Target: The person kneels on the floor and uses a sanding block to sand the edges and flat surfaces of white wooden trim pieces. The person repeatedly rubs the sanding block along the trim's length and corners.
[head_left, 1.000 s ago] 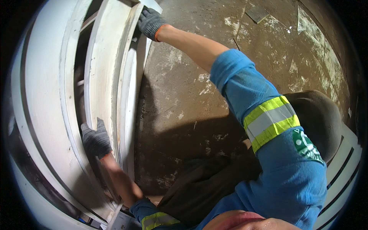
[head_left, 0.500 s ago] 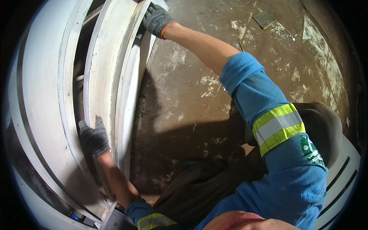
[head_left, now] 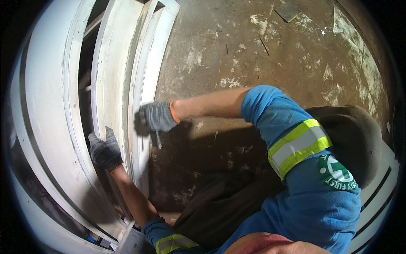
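My left hand (head_left: 105, 151), in a grey knit glove with an orange cuff, grips the near part of a long white panel (head_left: 113, 72) with raised edges. Its fingers go over the panel's left edge into the dark gap, where their tips are hidden. My right hand (head_left: 158, 117), gloved alike, is closed at the panel's right side, over its white outer flange (head_left: 153, 63). A small greyish end (head_left: 158, 140) sticks out below that fist; what it belongs to is hidden in the glove. The fingers are partly blurred and shadowed.
More long white panels (head_left: 46, 84) lie to the left, with dark gaps between them. A brown, stained floor (head_left: 203, 84) spreads to the right, holding a flat square piece (head_left: 288, 11) and a thin stick (head_left: 264, 47). A slotted white piece (head_left: 380, 182) lies at the right rim.
My right hand has come back toward me along the panel's right side, from its far end to about the middle. My left hand keeps its grip nearly in place.
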Demonstrator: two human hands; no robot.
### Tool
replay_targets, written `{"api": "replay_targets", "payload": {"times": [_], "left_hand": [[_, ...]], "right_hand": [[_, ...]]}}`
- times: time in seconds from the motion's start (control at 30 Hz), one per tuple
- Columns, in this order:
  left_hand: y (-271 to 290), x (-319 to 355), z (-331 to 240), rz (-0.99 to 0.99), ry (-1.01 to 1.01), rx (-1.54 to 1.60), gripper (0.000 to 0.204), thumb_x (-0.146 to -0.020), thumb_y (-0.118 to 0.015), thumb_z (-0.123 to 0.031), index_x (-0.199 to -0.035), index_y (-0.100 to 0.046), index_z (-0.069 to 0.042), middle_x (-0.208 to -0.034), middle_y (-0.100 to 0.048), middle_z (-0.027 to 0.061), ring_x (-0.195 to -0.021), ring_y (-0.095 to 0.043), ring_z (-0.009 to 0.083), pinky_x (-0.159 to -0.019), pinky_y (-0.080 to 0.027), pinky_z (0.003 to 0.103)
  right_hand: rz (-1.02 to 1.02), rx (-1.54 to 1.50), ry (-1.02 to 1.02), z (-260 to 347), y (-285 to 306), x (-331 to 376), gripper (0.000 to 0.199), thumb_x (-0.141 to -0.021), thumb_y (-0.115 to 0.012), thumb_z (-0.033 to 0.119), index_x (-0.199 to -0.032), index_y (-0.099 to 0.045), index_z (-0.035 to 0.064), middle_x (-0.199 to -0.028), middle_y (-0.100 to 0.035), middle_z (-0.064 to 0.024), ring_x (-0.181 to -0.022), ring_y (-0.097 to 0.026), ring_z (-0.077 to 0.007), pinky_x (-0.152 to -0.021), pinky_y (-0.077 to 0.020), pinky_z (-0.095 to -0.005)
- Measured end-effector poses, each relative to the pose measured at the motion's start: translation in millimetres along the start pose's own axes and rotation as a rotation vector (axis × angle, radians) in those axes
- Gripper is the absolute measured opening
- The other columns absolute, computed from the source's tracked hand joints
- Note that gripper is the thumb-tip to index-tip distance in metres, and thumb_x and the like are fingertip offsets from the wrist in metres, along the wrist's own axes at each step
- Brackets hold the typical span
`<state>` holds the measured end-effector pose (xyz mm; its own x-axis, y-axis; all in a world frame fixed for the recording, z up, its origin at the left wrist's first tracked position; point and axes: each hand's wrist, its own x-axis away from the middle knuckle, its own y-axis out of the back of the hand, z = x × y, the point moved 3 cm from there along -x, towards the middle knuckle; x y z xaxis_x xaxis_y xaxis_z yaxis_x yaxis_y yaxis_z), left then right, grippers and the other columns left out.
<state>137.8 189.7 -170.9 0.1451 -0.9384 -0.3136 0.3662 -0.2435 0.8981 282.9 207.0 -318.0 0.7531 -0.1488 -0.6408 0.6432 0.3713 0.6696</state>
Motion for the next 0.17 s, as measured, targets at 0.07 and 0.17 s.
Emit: {"api": "replay_targets", "payload": {"times": [0.07, 0.17], "left_hand": [[4, 5, 5, 0.032, 0.016, -0.031, 0.037, -0.077, -0.068, -0.041, -0.087, -0.058, -0.006, -0.079, -0.066, 0.0174, -0.072, -0.065, 0.0361, -0.063, -0.051, 0.044], [2, 5, 0, 0.002, -0.017, -0.14, 0.041, -0.078, -0.067, -0.043, -0.095, -0.06, -0.006, -0.082, -0.067, 0.0195, -0.073, -0.065, 0.0355, -0.063, -0.052, 0.041]], "right_hand": [[-0.072, 0.09, -0.099, -36, 32, 24, 0.048, -0.07, -0.065, 0.021, -0.115, -0.059, 0.0077, -0.116, -0.059, -0.0124, -0.108, -0.055, -0.0283, -0.093, -0.0432, -0.0412], [0.062, 0.311, -0.202, -118, 40, 76, 0.064, -0.068, -0.076, 0.036, -0.126, -0.056, 0.0159, -0.144, -0.04, -0.0143, -0.132, -0.037, -0.0246, -0.109, -0.0293, -0.043]]}}
